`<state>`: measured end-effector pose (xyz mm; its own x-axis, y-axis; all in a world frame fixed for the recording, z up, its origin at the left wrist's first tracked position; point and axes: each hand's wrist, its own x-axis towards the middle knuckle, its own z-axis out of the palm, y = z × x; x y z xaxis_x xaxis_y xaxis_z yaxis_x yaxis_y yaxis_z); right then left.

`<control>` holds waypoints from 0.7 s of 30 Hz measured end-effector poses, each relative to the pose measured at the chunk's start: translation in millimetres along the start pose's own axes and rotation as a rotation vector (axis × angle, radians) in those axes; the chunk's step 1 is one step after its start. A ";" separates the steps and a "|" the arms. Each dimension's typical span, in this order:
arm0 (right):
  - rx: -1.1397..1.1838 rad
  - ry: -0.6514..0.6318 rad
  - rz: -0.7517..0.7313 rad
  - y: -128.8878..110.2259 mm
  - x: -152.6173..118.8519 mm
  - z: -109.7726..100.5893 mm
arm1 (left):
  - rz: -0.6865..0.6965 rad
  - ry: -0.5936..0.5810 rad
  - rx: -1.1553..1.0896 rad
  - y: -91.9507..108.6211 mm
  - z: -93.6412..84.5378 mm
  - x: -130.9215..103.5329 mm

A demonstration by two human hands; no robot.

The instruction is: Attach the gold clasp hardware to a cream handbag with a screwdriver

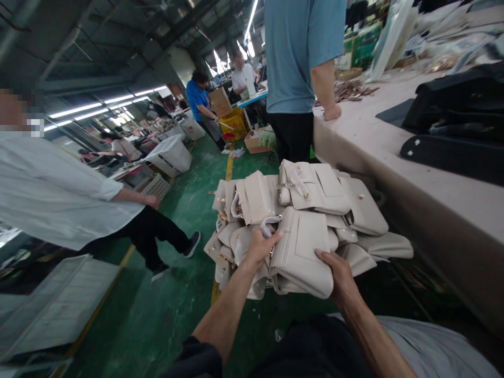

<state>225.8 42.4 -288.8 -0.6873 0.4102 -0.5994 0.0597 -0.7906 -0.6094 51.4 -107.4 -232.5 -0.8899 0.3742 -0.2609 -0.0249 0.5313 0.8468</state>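
A cream handbag (302, 241) with a front flap lies tilted at the near side of a heap of similar cream bags (258, 197). My left hand (260, 247) grips its left edge, close to a metal fitting and a piece wrapped in clear plastic. On the opposite edge my right hand (337, 273) is closed, the thumb on top and the fingers hidden underneath. Gold-coloured clasps show on several bags in the heap. Whatever holds the heap up is hidden beneath it.
A long cloth-covered table (354, 131) runs along the right, with black bags (460, 105) on it. A person in a blue-grey shirt (291, 58) stands beyond the heap. Another in a white shirt (59, 184) is on the left, above the green floor (165, 299), near a white crate (59, 299).
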 end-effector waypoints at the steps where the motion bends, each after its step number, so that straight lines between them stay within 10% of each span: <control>1: 0.019 -0.004 -0.003 4.7 -6.6 -0.4 | 0.006 -0.035 -0.044 -0.2 -1.6 0.0; 12: 0.118 -0.104 0.127 57.6 -50.0 0.9 | 0.482 -0.423 0.469 48.5 -16.6 35.1; 21: 0.059 0.148 0.251 65.0 -43.2 30.9 | 0.574 -0.592 0.747 6.3 27.6 72.9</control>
<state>237.0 -40.7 -286.5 -0.5427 0.2572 -0.7995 0.1693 -0.8989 -0.4041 -1.0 -55.8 -258.9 -0.3185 0.9090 -0.2688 0.7785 0.4126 0.4729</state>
